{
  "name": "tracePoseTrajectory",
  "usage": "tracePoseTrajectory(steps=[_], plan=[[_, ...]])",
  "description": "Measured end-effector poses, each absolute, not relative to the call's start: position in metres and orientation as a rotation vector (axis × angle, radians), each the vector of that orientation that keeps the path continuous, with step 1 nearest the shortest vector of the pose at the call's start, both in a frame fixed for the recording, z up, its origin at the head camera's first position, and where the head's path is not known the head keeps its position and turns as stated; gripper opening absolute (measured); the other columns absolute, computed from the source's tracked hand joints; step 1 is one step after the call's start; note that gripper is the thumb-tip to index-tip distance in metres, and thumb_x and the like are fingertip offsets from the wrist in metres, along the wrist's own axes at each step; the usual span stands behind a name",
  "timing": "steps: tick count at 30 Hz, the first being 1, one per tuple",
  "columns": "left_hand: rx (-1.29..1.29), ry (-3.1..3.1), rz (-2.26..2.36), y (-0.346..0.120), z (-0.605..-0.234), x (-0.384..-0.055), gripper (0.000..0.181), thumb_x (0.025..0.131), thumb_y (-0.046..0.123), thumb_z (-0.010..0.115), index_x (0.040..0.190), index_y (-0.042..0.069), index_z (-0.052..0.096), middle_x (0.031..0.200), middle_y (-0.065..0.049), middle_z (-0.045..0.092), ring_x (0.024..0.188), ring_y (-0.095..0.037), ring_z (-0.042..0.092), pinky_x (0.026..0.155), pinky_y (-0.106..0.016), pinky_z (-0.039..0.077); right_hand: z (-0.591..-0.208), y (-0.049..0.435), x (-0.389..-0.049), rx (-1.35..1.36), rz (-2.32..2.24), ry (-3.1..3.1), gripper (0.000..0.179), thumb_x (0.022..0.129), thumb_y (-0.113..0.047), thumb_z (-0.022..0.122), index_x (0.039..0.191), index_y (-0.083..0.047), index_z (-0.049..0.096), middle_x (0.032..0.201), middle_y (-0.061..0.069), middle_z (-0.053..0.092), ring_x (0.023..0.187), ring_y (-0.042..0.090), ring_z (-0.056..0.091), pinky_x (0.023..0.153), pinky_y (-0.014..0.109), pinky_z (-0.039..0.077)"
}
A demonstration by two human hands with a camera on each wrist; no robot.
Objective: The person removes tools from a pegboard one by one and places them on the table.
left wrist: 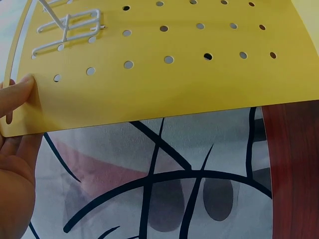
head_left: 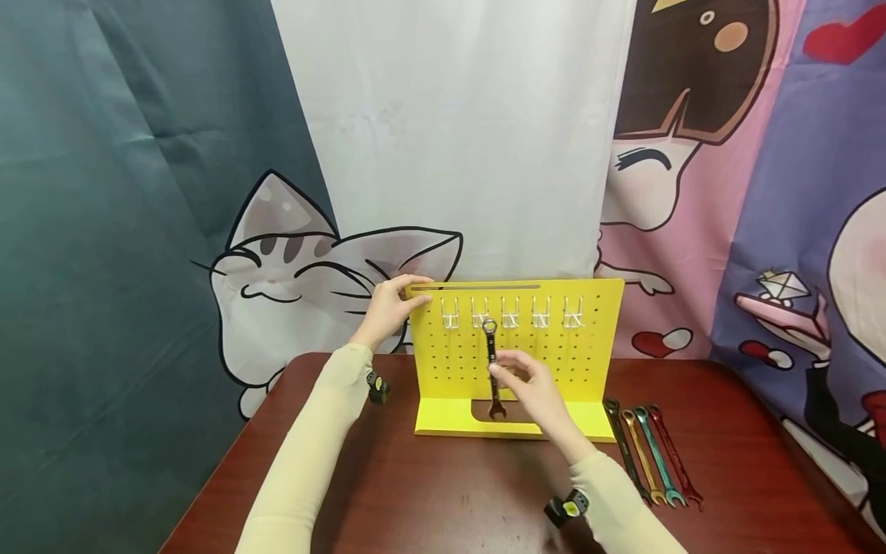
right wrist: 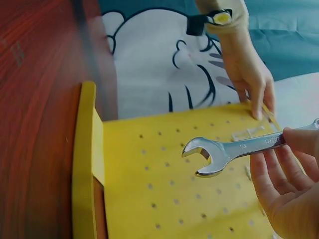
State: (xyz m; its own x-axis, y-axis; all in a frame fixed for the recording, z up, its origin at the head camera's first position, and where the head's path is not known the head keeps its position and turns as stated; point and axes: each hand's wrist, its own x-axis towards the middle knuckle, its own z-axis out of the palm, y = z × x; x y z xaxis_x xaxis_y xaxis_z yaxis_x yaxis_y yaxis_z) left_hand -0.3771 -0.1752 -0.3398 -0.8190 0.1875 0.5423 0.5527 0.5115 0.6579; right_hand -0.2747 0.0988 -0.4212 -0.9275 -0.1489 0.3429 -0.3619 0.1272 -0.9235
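Observation:
A yellow pegboard stand [head_left: 457, 362] stands upright on the table with a row of several white wire hooks [head_left: 510, 318] near its top. My left hand [head_left: 389, 308] grips the board's top left corner, thumb on the front face and fingers behind, as the left wrist view shows. In my right hand [head_left: 529, 388] a silver combination wrench [right wrist: 249, 145] is pinched between thumb and fingers. It is held nearly upright in front of the board, ring end up near the second hook from the left, open end down. Whether the ring touches that hook I cannot tell.
Several wrenches lie side by side on the table [head_left: 388, 492] right of the board: a black one [head_left: 625, 450], a gold one [head_left: 644, 457], a teal one [head_left: 659, 455] and a red one [head_left: 674, 455]. A printed cloth backdrop [head_left: 457, 138] hangs behind the table.

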Motion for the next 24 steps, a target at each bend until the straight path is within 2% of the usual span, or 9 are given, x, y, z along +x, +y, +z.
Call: tracePoseTrajectory(steps=[5, 12, 19, 21, 24], plan=[[-0.61, -2.363, -1.223, -0.175, -0.339, -0.379, 0.027, 0.091, 0.021, 0.078, 0.118, 0.02, 0.075, 0.106, 0.001, 0.073, 0.076, -0.018, 0.065, 0.068, -0.031, 0.055, -0.417, 0.126, -0.271, 0.464, 1.821, -2.232, 0.031, 0.097, -0.024, 0.071, 0.121, -0.005, 0.069, 0.107, 0.012, 0.071, 0.09, 0.015, 0.067, 0.084, 0.036, 0.057], [-0.611, -2.362, -1.221, -0.176, -0.336, -0.38, 0.027, 0.091, 0.02, 0.078, 0.118, 0.02, 0.075, 0.106, 0.0, 0.073, 0.075, -0.018, 0.063, 0.067, -0.031, 0.054, -0.406, 0.167, -0.265, 0.428, 1.711, -2.201, 0.031, 0.1, -0.022, 0.067, 0.123, -0.001, 0.067, 0.107, 0.013, 0.073, 0.083, 0.013, 0.068, 0.079, 0.026, 0.055], [-0.621, -2.356, -1.231, -0.175, -0.333, -0.381, 0.027, 0.091, 0.02, 0.077, 0.118, 0.02, 0.075, 0.105, 0.0, 0.073, 0.076, -0.019, 0.065, 0.068, -0.032, 0.055, -0.395, 0.208, -0.256, 0.259, 1.576, -2.213, 0.035, 0.1, -0.027, 0.067, 0.123, -0.002, 0.067, 0.097, -0.011, 0.072, 0.079, 0.008, 0.067, 0.066, 0.02, 0.052], [-0.613, -2.365, -1.239, -0.176, -0.335, -0.381, 0.027, 0.091, 0.02, 0.077, 0.118, 0.02, 0.075, 0.105, 0.001, 0.073, 0.077, -0.018, 0.065, 0.069, -0.032, 0.055, -0.394, 0.219, -0.253, 0.22, 1.575, -2.203, 0.035, 0.099, -0.027, 0.067, 0.123, -0.001, 0.067, 0.095, -0.013, 0.072, 0.077, 0.007, 0.066, 0.064, 0.019, 0.052], [-0.612, -2.372, -1.25, -0.178, -0.338, -0.381, 0.027, 0.091, 0.021, 0.077, 0.118, 0.021, 0.075, 0.107, 0.001, 0.072, 0.079, -0.017, 0.066, 0.07, -0.032, 0.056, -0.394, 0.235, -0.25, 0.182, 1.585, -2.185, 0.034, 0.099, -0.025, 0.068, 0.123, -0.001, 0.067, 0.095, -0.013, 0.073, 0.079, 0.004, 0.065, 0.069, 0.016, 0.052]])
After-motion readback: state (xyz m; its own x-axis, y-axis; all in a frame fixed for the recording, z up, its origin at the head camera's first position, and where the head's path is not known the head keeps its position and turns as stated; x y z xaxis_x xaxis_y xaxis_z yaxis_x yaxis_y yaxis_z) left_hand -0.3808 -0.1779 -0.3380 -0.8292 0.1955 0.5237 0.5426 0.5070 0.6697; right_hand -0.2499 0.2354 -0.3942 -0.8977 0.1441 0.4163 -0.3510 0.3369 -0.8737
